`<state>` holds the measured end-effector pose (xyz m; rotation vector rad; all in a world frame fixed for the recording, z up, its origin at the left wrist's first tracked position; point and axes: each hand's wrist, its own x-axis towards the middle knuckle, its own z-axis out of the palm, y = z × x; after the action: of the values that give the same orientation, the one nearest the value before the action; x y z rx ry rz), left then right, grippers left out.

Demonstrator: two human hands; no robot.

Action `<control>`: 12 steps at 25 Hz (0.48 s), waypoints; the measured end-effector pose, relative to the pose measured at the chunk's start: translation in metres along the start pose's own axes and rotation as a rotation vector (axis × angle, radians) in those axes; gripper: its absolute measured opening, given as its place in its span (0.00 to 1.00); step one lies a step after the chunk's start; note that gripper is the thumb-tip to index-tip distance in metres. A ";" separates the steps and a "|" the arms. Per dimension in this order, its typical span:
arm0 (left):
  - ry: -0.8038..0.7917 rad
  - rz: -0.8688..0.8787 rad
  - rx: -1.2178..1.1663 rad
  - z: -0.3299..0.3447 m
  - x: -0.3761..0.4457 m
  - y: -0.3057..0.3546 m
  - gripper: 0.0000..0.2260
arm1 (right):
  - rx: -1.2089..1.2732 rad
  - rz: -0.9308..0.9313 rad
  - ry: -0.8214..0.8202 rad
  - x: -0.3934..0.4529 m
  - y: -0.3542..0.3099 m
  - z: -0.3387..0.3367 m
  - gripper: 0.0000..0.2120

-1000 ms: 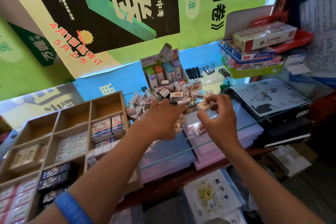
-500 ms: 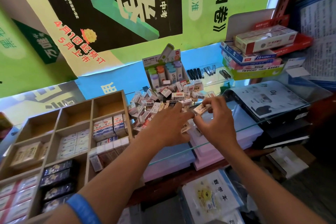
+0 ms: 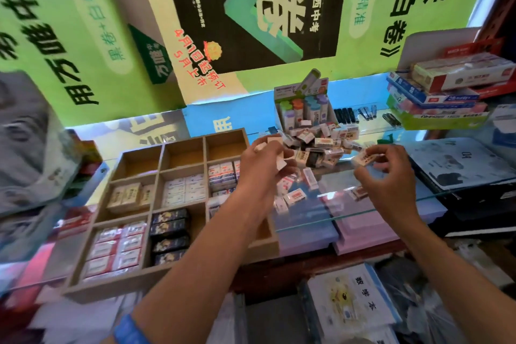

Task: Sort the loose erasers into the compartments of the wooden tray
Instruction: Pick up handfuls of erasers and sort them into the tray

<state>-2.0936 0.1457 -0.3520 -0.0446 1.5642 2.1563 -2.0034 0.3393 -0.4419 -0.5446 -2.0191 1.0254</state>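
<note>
Now the left hand [image 3: 262, 167], having lifted off the pile of loose erasers [image 3: 315, 148], is carrying several gripped erasers toward the wooden tray [image 3: 156, 282], while the right hand [image 3: 382, 173] is pinching one eraser [image 3: 363, 158] nearby, so sorting is advancing.

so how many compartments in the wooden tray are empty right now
3 that show as empty, all in the back row of the wooden tray: back left, back middle, back right. The left forearm covers part of the right column, so another there may be hidden.
</note>
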 end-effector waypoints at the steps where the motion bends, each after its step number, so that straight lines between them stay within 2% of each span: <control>1: 0.002 -0.004 -0.040 -0.017 -0.005 0.007 0.08 | 0.018 -0.037 0.009 -0.004 -0.014 0.005 0.14; 5: 0.061 0.094 -0.067 -0.100 -0.025 0.034 0.09 | 0.054 -0.252 -0.180 -0.028 -0.090 0.053 0.14; 9: 0.179 0.271 0.009 -0.195 -0.037 0.060 0.09 | 0.137 -0.232 -0.510 -0.061 -0.170 0.121 0.19; 12: 0.329 0.273 0.105 -0.268 -0.038 0.070 0.06 | 0.030 -0.309 -0.701 -0.077 -0.210 0.184 0.20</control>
<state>-2.1526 -0.1264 -0.3722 -0.1680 1.9656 2.3628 -2.1098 0.0798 -0.3724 0.1852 -2.5742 1.1452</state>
